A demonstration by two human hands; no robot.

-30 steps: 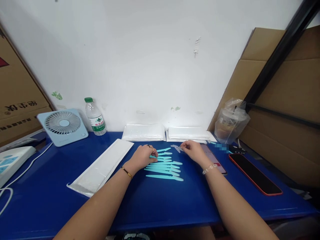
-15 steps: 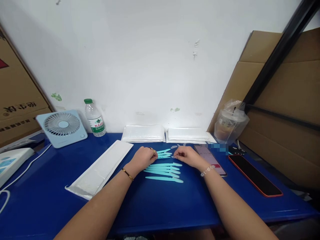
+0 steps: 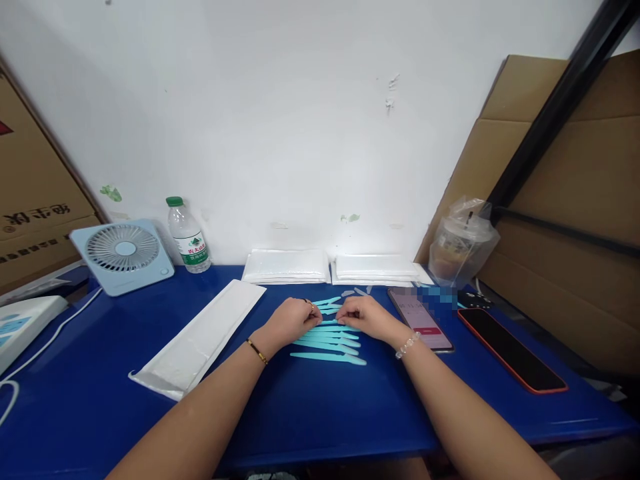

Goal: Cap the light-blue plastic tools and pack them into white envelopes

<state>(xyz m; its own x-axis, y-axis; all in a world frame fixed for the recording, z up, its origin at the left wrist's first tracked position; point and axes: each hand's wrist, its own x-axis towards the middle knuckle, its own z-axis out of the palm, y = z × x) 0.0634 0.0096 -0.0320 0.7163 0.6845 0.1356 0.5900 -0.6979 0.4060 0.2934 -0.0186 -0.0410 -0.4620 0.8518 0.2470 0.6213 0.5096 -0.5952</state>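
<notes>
Several thin teal plastic sticks (image 3: 329,349) lie in a row on the blue table (image 3: 310,413), pointing left to right. My left hand (image 3: 293,319), with rings and a gold bracelet, rests curled on the row's left ends. My right hand (image 3: 364,314), with a bead bracelet, is curled over the upper sticks just right of it. The fingertips of both hands meet and pinch on one teal stick (image 3: 332,311) near the top of the row. A few small clear caps (image 3: 361,291) lie behind the hands.
A long white padded envelope (image 3: 200,340) lies left of the sticks; two stacks of them (image 3: 287,265) sit at the wall. Two phones (image 3: 421,319) (image 3: 511,348) lie right. A fan (image 3: 123,253), water bottle (image 3: 188,235), bagged drink cup (image 3: 461,243) and cardboard boxes (image 3: 565,200) ring the table.
My right hand has moved left from the clear caps to the teal sticks, meeting my left hand. The left hand stayed on the row's left ends.
</notes>
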